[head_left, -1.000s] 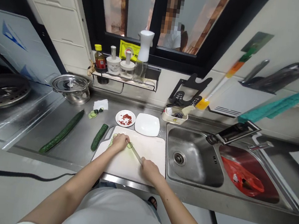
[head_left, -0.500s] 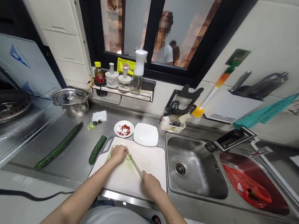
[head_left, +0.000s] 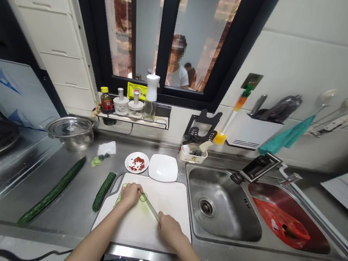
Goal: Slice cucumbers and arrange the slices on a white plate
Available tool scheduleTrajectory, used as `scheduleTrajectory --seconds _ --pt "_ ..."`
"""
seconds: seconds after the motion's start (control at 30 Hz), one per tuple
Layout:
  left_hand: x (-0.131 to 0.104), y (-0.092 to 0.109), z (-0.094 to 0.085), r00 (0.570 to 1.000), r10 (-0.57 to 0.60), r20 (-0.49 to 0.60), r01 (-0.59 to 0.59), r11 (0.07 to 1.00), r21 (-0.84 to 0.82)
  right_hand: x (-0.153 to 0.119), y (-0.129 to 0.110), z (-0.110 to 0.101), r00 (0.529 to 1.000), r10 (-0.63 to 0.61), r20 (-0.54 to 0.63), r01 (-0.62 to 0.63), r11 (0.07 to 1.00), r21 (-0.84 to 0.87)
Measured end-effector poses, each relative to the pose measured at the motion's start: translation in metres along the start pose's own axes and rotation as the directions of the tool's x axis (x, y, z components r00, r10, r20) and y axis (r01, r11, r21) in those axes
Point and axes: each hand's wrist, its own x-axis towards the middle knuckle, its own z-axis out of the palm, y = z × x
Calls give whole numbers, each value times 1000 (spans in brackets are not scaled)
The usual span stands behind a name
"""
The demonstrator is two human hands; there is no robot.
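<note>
My right hand point(head_left: 171, 229) is wrapped around a knife's handle, and the knife's blade point(head_left: 152, 208) points up and left across the white cutting board point(head_left: 160, 235). A thin pale green cucumber slice point(head_left: 143, 197) lies against the blade near its tip. Right beside that slice, my left hand point(head_left: 130, 195) is closed with its fingers bent, on a piece of cucumber mostly hidden beneath it. More cucumber slices point(head_left: 117, 200) show at the left of this hand. Off the board's left edge lie a short cut cucumber point(head_left: 103, 192) and a long whole cucumber point(head_left: 53, 191).
Behind the board stand a small plate point(head_left: 128, 161) with red chopped bits and a square white plate point(head_left: 163, 167). A lidded steel pot point(head_left: 72, 136) is at the back left. A double sink point(head_left: 224, 210) lies right, with a red bag point(head_left: 289, 229) in its far basin.
The camera view has tilted and shifted, so the scene sits lower and further left. Both hands keep nearly the same place on the board, with the slice still at the blade.
</note>
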Motion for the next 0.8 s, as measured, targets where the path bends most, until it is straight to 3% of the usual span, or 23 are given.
scheduleTrajectory --seconds 0.8 --pt "2 -5 8 1000 5 -13 -5 1000 -11 -16 14 16 999 52 -1 -52 995 81"
